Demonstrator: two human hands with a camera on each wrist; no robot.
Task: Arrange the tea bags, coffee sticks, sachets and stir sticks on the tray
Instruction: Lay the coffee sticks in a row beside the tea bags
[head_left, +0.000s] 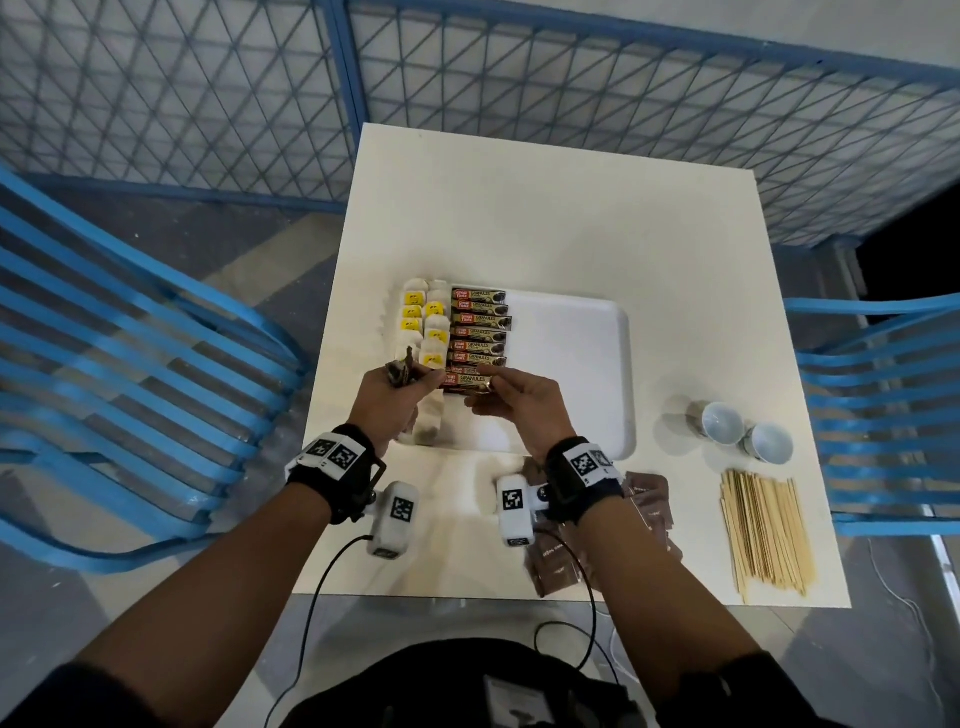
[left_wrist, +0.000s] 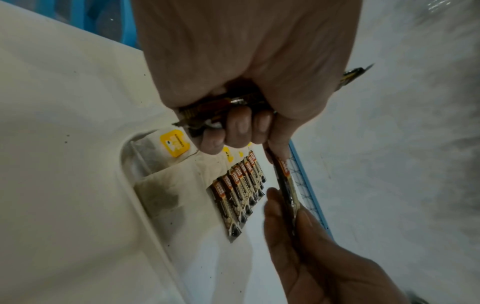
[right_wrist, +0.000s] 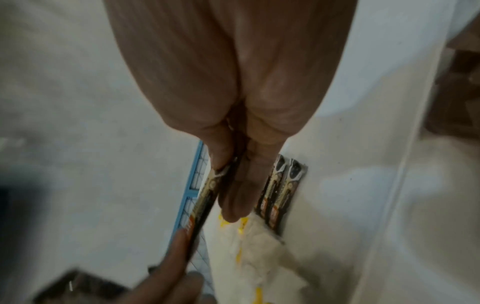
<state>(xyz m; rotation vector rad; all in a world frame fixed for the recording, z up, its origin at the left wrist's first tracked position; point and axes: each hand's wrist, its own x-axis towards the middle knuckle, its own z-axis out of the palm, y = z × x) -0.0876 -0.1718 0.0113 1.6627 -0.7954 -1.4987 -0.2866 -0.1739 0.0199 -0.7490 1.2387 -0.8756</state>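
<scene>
A white tray (head_left: 571, 364) holds tea bags (head_left: 426, 332) with yellow tags along its left side and a row of brown coffee sticks (head_left: 478, 332) beside them. My left hand (head_left: 415, 382) grips a bundle of coffee sticks (left_wrist: 207, 111) in its curled fingers over the tray's near left part. One single coffee stick (head_left: 467, 382) stretches between both hands just above the row's near end. My right hand (head_left: 496, 382) pinches its right end, and my left thumb and finger hold its other end (left_wrist: 285, 181). The same stick (right_wrist: 205, 203) shows edge-on in the right wrist view.
Brown sachets (head_left: 644, 499) lie on the white table (head_left: 519, 208) under my right wrist, near the front edge. A pile of wooden stir sticks (head_left: 763, 530) lies at the right, with two cups (head_left: 722, 423) behind it. Blue chairs (head_left: 130, 364) flank the table.
</scene>
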